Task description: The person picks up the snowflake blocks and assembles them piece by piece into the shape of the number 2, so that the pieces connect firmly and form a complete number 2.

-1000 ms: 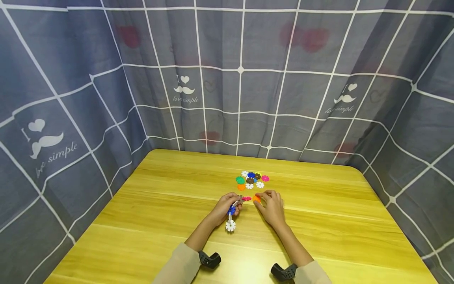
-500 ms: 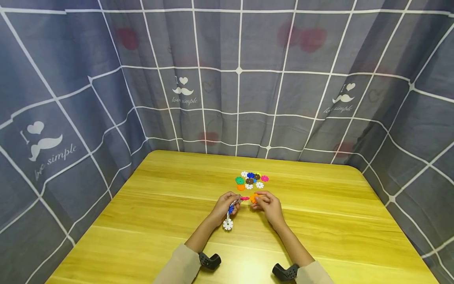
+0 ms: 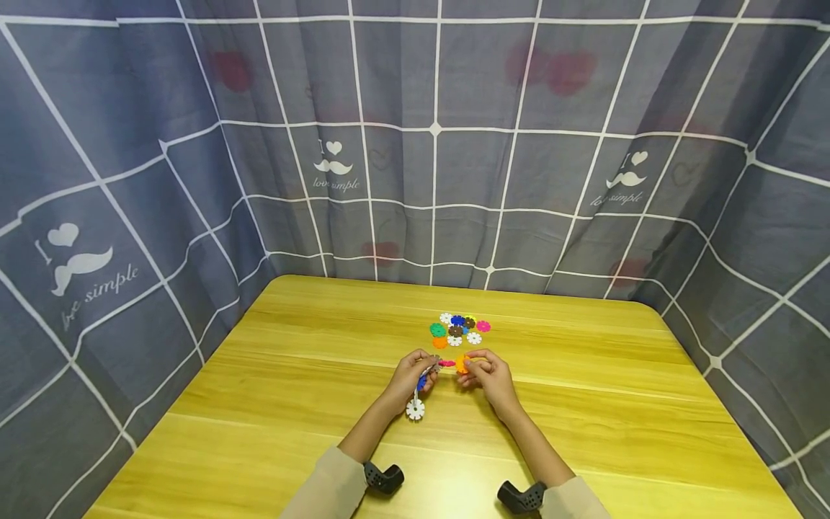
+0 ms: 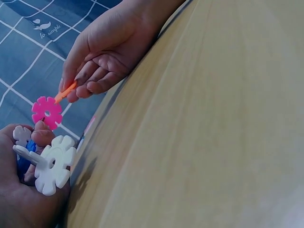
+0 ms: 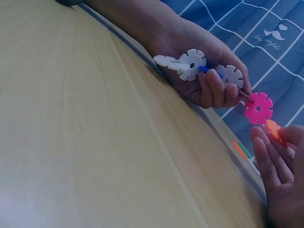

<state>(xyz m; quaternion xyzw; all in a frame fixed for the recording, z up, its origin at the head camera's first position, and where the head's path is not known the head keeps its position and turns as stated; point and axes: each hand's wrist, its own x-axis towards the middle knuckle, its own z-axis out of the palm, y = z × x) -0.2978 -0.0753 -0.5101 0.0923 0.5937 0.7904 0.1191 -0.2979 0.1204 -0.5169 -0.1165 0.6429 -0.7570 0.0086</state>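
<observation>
My left hand [image 3: 408, 378] grips a chain of notched plastic discs. A white disc [image 4: 56, 165] hangs at the wrist end of the chain, a blue disc [image 3: 422, 382] sits partly behind the fingers, and a pink disc [image 5: 259, 108] sticks out past the fingertips. Between thumb and fingers, my right hand [image 3: 491, 376] pinches an orange disc [image 3: 462, 364]. In both wrist views the orange disc stands edge-on at the rim of the pink one, crosswise to it. Part of the chain is hidden inside the left hand.
Beyond the hands, a loose cluster of discs lies on the wooden table [image 3: 311, 346], among them a green disc [image 3: 437, 329], a pink disc [image 3: 483, 326] and several white and brown ones. A grey checked curtain [image 3: 402, 173] surrounds the table's back and sides.
My right hand has moved slightly left and turned the orange disc, bringing it up to the pink disc's edge. The left hand has shifted a little left with the chain.
</observation>
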